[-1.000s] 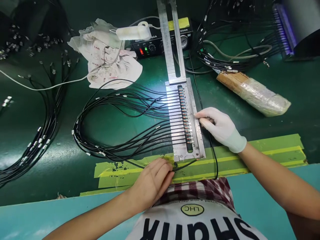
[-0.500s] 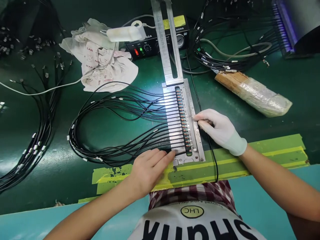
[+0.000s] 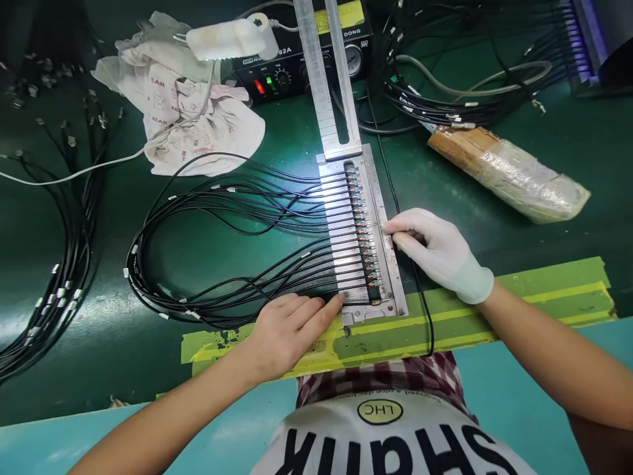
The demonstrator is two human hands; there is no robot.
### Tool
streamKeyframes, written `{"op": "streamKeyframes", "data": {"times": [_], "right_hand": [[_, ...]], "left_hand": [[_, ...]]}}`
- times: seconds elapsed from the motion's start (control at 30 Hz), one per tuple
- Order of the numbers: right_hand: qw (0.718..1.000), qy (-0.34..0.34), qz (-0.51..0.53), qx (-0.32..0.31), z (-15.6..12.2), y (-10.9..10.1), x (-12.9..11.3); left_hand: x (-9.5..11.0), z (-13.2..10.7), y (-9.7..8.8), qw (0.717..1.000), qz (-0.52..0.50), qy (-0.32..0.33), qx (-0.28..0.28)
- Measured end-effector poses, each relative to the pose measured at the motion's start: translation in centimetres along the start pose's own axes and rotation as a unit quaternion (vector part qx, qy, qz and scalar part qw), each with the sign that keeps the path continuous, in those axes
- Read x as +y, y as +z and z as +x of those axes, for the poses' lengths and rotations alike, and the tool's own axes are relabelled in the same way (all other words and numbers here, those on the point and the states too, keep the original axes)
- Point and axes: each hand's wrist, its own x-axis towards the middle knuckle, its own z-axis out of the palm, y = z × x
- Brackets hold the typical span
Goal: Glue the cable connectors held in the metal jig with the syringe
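A flat metal fixture holds a row of black cables side by side, their stripped, connector-tipped ends over a dark slot. My bare left hand is at the fixture's lower left corner, fingers closed around the lowest black cable, whose tip lies across the slot's bottom end. Its thumb is hidden. My right hand, in a white glove, pinches the fixture's right edge between thumb and index finger. A slotted metal arm extends from the fixture's top end.
Behind the fixture stands a black control box with a gauge. A white lamp sits above a crumpled cloth. Cable bundles lie at left and back right, near a plastic-wrapped package. Yellow-green tape covers the front edge.
The lowest cable's tip has shifted slightly right and down across the slot's end. My right hand keeps its place at the fixture's edge. The whole view has shifted a little.
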Motion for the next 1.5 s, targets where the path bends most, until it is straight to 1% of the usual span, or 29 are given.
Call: {"op": "streamKeyframes", "data": {"times": [0.17, 0.33, 0.53, 0.7, 0.93, 1.07, 1.33, 1.5], "right_hand": [[1.000, 0.003, 0.007, 0.003, 0.0, 0.1, 0.0], [1.000, 0.003, 0.010, 0.003, 0.1, 0.1, 0.0], [1.000, -0.003, 0.006, -0.002, 0.1, -0.1, 0.1], [1.000, -0.005, 0.005, -0.006, 0.2, -0.2, 0.2], [1.000, -0.005, 0.003, -0.006, 0.2, -0.2, 0.2], [1.000, 0.000, 0.003, -0.004, 0.2, -0.1, 0.1], [1.000, 0.001, 0.001, -0.005, 0.3, -0.1, 0.2], [1.000, 0.000, 0.003, -0.008, 0.3, -0.2, 0.2]], "left_hand": [[0.0, 0.9, -0.5, 0.998, 0.025, 0.001, -0.063], [-0.5, 1.5, -0.6, 0.995, 0.029, 0.004, -0.101], [-1.5, 2.1, -0.9, 0.993, 0.014, 0.027, -0.111], [-1.8, 2.4, -1.0, 0.991, 0.000, 0.022, -0.129], [-1.6, 2.3, -0.4, 0.990, -0.031, 0.008, -0.140], [-1.5, 2.5, -0.5, 0.989, -0.043, 0.001, -0.145], [-0.8, 3.1, -1.2, 0.993, -0.042, 0.001, -0.106], [-0.5, 3.1, -1.0, 0.991, -0.089, -0.008, -0.098]]}}
